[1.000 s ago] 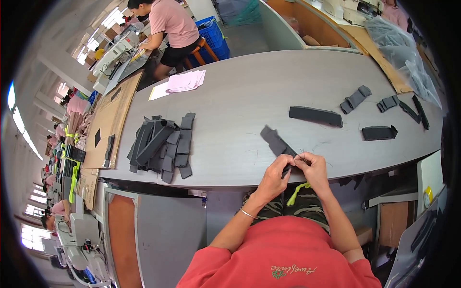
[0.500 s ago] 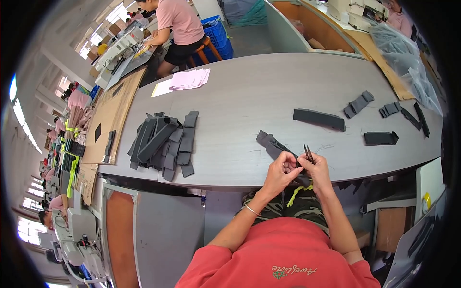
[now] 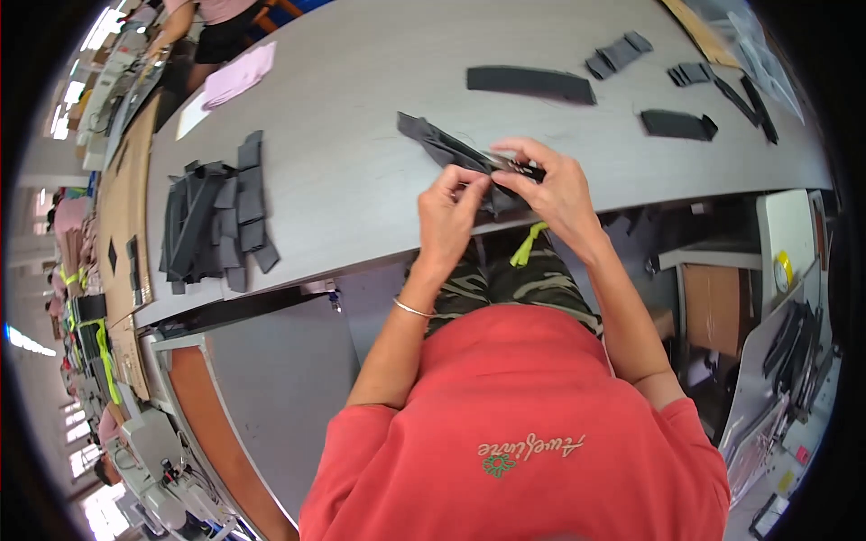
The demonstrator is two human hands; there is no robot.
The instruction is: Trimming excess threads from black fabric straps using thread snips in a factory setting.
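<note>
My left hand (image 3: 446, 216) is closed in a pinch on a dark grey fabric strip (image 3: 435, 139) at the table's near edge. One end of this strip lies on the tabletop, pointing away to the left; its near part is largely hidden by my fingers. In my right hand (image 3: 561, 194) is a pair of dark thread snips (image 3: 507, 164), blades pointing left over the strip. My right thumb and fingertips come close to the left fingertips. Whether a thread is between them is too small to tell.
Left on the grey table (image 3: 352, 117) lies a pile of dark strips (image 3: 212, 221), with pink sheets (image 3: 242, 76) beyond. Several separate pieces, including a long dark strip (image 3: 530, 84), lie far right. A yellow-green ribbon (image 3: 529, 245) hangs near my lap. A co-worker sits far left.
The snips have swung from pointing up to pointing left across the strip. My hands have drawn slightly apart. The whole view has shifted, so the table appears higher in the picture.
</note>
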